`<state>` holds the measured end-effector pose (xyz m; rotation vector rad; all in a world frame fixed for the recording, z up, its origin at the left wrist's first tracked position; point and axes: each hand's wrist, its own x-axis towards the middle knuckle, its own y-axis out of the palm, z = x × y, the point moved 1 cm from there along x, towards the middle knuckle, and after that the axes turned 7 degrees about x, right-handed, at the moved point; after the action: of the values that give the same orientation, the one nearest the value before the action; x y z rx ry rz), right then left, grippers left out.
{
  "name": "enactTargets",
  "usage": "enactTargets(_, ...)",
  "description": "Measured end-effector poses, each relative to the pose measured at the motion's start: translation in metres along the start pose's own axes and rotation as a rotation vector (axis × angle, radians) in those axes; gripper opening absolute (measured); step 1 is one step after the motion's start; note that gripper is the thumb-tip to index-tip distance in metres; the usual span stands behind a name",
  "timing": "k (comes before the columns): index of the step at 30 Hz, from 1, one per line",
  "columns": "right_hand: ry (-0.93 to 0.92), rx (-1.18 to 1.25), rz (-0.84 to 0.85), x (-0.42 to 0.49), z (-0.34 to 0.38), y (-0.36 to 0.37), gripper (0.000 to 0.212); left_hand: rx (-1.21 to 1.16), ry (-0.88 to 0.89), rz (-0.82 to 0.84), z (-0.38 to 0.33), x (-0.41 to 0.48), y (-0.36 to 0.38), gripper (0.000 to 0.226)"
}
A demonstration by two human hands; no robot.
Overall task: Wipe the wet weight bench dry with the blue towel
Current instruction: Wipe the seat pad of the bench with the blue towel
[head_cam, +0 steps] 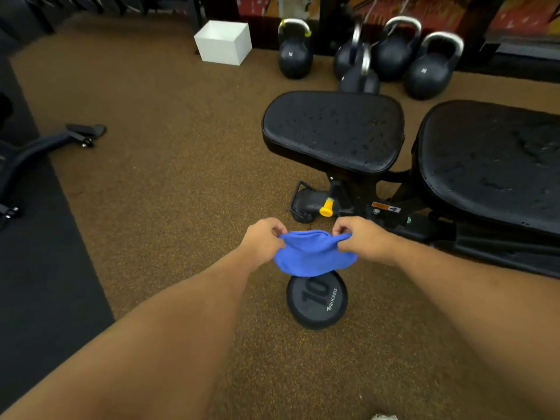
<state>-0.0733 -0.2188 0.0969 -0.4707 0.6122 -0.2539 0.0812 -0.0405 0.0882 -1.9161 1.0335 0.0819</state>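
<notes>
The blue towel (315, 253) hangs in the air between my two hands, low in the middle of the view. My left hand (263, 237) pinches its left top corner and my right hand (360, 237) pinches its right top corner. The black weight bench stands ahead and to the right. Its seat pad (333, 128) is dotted with water drops, and its longer back pad (491, 159) beside it also looks wet. Both hands are in front of the bench and below pad height, not touching it.
A round black 10 weight (316, 301) lies on the brown floor right under the towel. Several kettlebells (394, 53) stand behind the bench. A white box (224, 42) sits at the back. A black mat (39, 253) and strap gear (81, 133) lie at the left.
</notes>
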Motion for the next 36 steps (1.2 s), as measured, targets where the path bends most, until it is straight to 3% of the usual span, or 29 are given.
enactTargets(3, -0.048, 0.099, 0.041, 0.008, 0.038, -0.04, 0.012, 0.017, 0.07, -0.006, -0.032, 0.013, -0.036, 0.025)
enactTargets(11, -0.159, 0.197, -0.152, 0.055, 0.122, -0.153, 0.015, 0.019, 0.193, -0.12, -0.121, 0.086, -0.128, 0.025)
enactTargets(13, -0.189, 0.197, -0.265, 0.077, 0.128, -0.173, 0.025, 0.061, 0.222, -0.148, -0.14, 0.115, -0.143, 0.024)
enactTargets(16, -0.163, -0.004, -0.451, 0.113, 0.122, -0.188, 0.06, 0.123, 0.22, -0.208, -0.159, 0.155, -0.158, 0.031)
enactTargets(20, -0.21, -0.373, -0.436, 0.146, 0.105, -0.16, 0.063, 0.241, 0.226, -0.199, -0.16, 0.194, -0.157, 0.041)
enactTargets(23, -0.3, -0.461, -0.341, 0.161, 0.104, -0.118, 0.06, 0.331, 0.306, -0.208, -0.143, 0.217, -0.148, 0.041)
enactTargets(26, -0.262, -0.53, -0.305, 0.178, 0.098, -0.081, 0.068, 0.374, 0.318, -0.262, -0.121, 0.244, -0.142, 0.042)
enactTargets(30, -0.246, -0.703, -0.41, 0.189, 0.088, -0.064, 0.074, 0.213, 0.215, -0.335, -0.102, 0.275, -0.132, 0.044)
enactTargets(36, -0.258, -0.654, -0.437, 0.22, 0.1, -0.078, 0.068, 0.024, 0.245, -0.198, -0.119, 0.324, -0.137, 0.037)
